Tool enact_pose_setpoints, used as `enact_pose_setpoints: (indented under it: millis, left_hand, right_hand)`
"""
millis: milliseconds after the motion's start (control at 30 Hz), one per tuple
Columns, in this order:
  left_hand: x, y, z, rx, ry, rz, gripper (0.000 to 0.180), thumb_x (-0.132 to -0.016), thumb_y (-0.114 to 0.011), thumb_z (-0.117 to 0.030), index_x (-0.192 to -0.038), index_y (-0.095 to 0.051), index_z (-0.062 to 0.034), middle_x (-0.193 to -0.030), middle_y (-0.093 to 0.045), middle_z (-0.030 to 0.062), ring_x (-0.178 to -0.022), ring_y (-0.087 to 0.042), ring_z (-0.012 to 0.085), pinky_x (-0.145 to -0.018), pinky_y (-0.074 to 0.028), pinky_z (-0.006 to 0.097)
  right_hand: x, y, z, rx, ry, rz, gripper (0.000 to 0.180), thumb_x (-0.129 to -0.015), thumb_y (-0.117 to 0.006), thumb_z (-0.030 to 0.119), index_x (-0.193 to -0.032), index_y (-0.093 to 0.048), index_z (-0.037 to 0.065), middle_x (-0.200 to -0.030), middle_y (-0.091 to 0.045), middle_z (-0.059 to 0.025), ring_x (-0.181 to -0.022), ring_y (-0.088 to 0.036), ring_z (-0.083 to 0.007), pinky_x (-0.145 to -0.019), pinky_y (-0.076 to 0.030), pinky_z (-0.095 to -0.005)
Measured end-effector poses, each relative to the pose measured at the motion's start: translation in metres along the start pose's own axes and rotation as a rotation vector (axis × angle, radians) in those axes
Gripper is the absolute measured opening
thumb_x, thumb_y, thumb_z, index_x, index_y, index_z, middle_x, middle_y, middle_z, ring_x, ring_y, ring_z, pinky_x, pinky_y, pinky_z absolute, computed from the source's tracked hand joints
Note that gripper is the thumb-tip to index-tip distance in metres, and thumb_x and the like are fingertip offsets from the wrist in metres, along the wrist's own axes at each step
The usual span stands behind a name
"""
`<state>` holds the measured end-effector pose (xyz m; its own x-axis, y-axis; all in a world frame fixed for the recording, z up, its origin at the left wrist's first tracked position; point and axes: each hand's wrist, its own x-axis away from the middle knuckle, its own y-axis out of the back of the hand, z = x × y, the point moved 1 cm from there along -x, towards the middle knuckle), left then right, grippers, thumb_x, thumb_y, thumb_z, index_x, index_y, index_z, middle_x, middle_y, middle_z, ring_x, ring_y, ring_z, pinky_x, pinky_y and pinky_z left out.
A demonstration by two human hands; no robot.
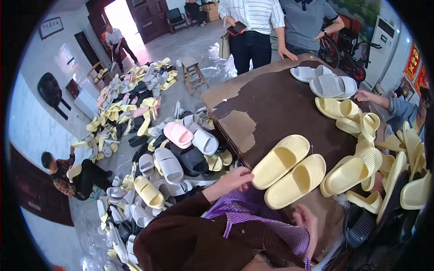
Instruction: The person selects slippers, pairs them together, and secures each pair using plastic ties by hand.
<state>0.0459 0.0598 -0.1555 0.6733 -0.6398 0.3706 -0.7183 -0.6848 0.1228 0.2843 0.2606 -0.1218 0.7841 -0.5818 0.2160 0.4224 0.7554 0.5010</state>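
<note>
A pair of pale yellow slippers lies side by side on the brown table [280, 99] in front of me. My left hand [231, 181] has its closed fingertips at the near end of the left yellow slipper [282, 160]. Just to the right rests the second yellow slipper [296, 183], which neither hand touches. Below it, by the near table edge, my right hand [307, 223] is empty, its fingers loosely bent and apart. A purple checked apron [239, 205] hangs between my arms.
More yellow slippers [352, 171] line the table's right side; grey slippers [332, 86] sit at its far end, near a co-worker's hand [368, 97]. Heaped slippers [169, 165] cover the floor at left. People stand beyond the table; a seated person [74, 178] holds a slipper.
</note>
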Motion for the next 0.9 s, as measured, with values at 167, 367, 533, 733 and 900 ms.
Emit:
enact_pose_setpoints:
  millis: [167,367,533,733,900]
  left_hand:
    - [0.016,-0.035,-0.005,0.303,0.056,0.276,0.027,-0.085,-0.058,-0.019,-0.102,-0.051,-0.0003,-0.082,-0.06,0.0085,-0.067,-0.058,0.0117,-0.054,-0.048,0.023]
    - [0.011,-0.061,0.009,0.522,0.111,0.414,0.024,-0.083,-0.058,-0.017,-0.099,-0.05,-0.0003,-0.078,-0.06,0.0087,-0.063,-0.058,0.0135,-0.05,-0.047,0.024]
    - [0.027,-0.073,-0.001,0.465,0.019,0.471,0.025,-0.083,-0.058,-0.014,-0.1,-0.048,0.0009,-0.079,-0.06,0.0095,-0.065,-0.059,0.0146,-0.05,-0.048,0.025]
    - [0.003,-0.066,-0.009,0.569,-0.064,0.237,0.027,-0.084,-0.06,-0.013,-0.102,-0.048,0.0026,-0.079,-0.059,0.0103,-0.068,-0.059,0.0158,-0.053,-0.05,0.026]
    - [-0.013,-0.094,-0.021,0.629,-0.047,0.344,0.028,-0.085,-0.058,-0.01,-0.109,-0.048,0.0009,-0.091,-0.061,0.0134,-0.07,-0.061,0.0182,-0.054,-0.052,0.029]
  right_hand:
    - [0.014,-0.032,0.001,-0.385,0.043,-0.083,0.036,-0.086,-0.054,0.005,-0.12,-0.049,-0.005,-0.085,-0.062,-0.0084,-0.071,-0.056,-0.0112,-0.058,-0.047,-0.0241]
    - [0.008,-0.033,-0.016,-1.034,-0.185,-0.367,0.031,-0.088,-0.054,0.009,-0.114,-0.048,-0.006,-0.079,-0.058,-0.0078,-0.064,-0.053,-0.0112,-0.052,-0.047,-0.0263]
    - [-0.004,-0.028,-0.021,-0.904,-0.243,-0.194,0.023,-0.087,-0.054,0.012,-0.107,-0.051,0.0,-0.072,-0.055,-0.004,-0.062,-0.052,-0.0125,-0.053,-0.048,-0.0288]
    - [-0.018,-0.019,-0.007,-1.117,-0.114,-0.219,0.02,-0.081,-0.057,0.01,-0.098,-0.052,0.001,-0.074,-0.057,-0.0059,-0.056,-0.054,-0.0141,-0.049,-0.047,-0.0302]
    - [-0.042,-0.038,0.014,-0.966,-0.047,-0.286,0.024,-0.074,-0.064,0.011,-0.096,-0.057,0.001,-0.08,-0.06,-0.0051,-0.066,-0.054,-0.013,-0.057,-0.045,-0.0256]
